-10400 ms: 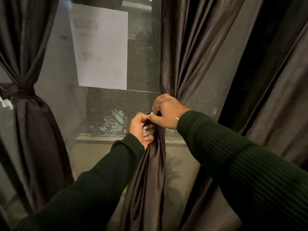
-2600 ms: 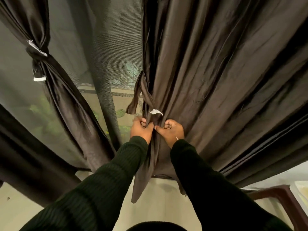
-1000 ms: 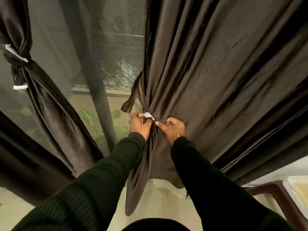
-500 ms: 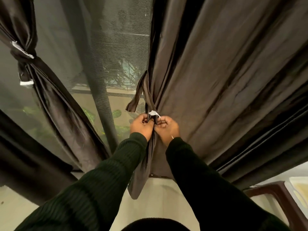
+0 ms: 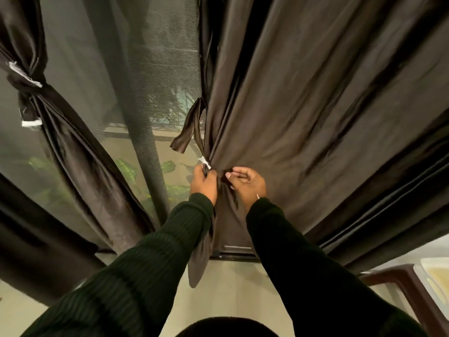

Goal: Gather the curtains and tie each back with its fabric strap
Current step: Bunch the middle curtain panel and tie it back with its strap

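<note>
Both hands' grip bunches dark curtain (image 5: 303, 105) at strap (image 5: 192, 125).

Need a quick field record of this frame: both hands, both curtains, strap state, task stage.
left hand: grips the strap at the gathered spot
right hand: pinches fabric beside it
right curtain: bunched at the hands, spread wide above
fabric strap: one end hanging loose, white tag showing
left curtain: already tied back
stage: second tie not finished

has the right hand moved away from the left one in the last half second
Yes. The right hand has shifted rightward; a strip of gathered curtain now shows between it and the left hand.
</note>
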